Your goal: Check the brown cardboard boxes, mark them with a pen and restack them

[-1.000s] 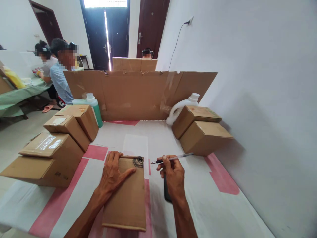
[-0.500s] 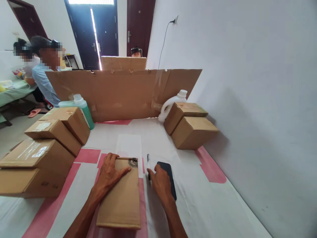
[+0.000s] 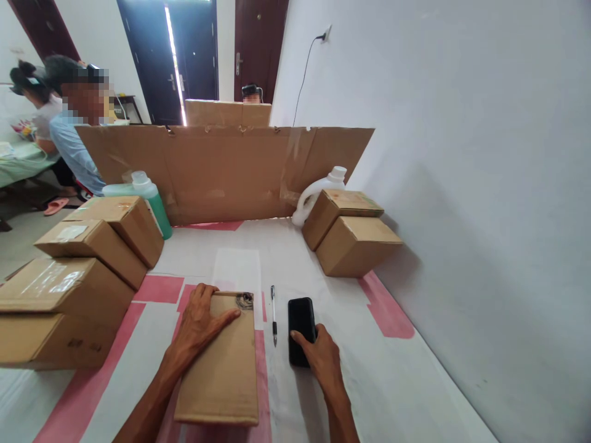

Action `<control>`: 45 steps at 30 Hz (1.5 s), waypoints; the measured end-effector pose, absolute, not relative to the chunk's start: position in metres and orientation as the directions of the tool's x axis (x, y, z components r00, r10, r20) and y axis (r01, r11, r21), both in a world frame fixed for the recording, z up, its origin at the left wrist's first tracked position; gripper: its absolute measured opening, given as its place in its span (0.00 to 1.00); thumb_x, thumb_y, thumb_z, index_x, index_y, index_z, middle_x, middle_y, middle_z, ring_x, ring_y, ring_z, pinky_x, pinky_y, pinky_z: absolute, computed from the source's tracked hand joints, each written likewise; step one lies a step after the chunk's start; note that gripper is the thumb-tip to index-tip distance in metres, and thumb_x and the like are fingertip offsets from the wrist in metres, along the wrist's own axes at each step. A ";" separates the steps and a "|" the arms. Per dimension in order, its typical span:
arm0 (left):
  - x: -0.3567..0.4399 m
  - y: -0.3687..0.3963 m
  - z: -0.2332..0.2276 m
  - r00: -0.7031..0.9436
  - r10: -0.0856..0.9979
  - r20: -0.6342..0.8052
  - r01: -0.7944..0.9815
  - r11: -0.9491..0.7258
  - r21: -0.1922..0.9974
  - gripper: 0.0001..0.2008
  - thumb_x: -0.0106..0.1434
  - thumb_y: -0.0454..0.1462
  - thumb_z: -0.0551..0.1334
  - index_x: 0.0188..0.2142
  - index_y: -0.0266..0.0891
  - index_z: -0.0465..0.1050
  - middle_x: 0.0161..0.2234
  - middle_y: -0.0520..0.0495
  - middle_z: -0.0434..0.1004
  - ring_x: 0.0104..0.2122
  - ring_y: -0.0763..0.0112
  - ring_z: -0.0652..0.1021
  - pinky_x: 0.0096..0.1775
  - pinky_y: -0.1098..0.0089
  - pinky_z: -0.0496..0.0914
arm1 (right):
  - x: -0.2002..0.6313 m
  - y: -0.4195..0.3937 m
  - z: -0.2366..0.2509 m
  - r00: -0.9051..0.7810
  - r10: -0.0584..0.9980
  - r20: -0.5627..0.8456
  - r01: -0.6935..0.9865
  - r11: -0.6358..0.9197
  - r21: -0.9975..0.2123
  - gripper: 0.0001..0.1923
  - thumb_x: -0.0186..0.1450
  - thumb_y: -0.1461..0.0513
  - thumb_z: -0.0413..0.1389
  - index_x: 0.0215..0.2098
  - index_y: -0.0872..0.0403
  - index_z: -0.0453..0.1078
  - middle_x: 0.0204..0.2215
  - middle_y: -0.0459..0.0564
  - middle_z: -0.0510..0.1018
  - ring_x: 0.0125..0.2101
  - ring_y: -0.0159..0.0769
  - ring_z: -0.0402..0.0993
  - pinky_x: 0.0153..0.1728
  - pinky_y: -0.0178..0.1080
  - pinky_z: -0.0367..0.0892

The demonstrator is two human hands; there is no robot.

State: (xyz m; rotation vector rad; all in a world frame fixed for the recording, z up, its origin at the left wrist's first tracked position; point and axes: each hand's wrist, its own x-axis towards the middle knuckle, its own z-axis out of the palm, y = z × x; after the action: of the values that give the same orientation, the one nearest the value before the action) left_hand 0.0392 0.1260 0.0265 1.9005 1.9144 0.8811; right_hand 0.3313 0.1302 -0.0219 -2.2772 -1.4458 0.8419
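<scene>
Pressing flat on the cardboard box (image 3: 220, 363), your left hand (image 3: 203, 320) lay palm down over its far left corner, fingers spread and open, thumb angled across the top toward the dark scribble (image 3: 244, 299) at the far right corner. That box sat on the white and pink table cover (image 3: 401, 394) right in front of you, its long side running away from you. It looked light and stiff, with a dry papery skin that should not slip; I judged its long side edges the best place to take hold, since the broad top might dent under hard pressure.

Your right hand (image 3: 323, 357) rested over the near end of the black phone (image 3: 300, 323), fingers curled loosely onto it, touching rather than clasping; whether they had any real grip on it I could not tell. The phone looked slick, hard and breakable, best taken by its two long edges. A pen (image 3: 273, 312) lay loose between box and phone, touching neither hand.

Both forearms reached forward from the lower edge of view, wrists low, nearly parallel
</scene>
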 end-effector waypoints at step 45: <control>0.030 0.096 0.043 -0.114 0.936 0.332 0.806 -0.108 0.582 0.16 0.70 0.50 0.58 0.49 0.44 0.71 0.47 0.43 0.75 0.48 0.53 0.77 0.52 0.51 0.74 | 0.290 0.075 0.054 -0.308 0.879 -0.363 -0.686 -0.470 -0.556 0.32 0.68 0.42 0.55 0.53 0.59 0.77 0.52 0.65 0.81 0.48 0.51 0.81 0.47 0.50 0.75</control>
State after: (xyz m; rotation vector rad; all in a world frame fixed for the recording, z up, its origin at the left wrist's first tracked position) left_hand 0.0302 0.0961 0.0434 1.9540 1.9605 1.0281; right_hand 0.2903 0.0752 0.0541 -0.7804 -0.3658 1.9280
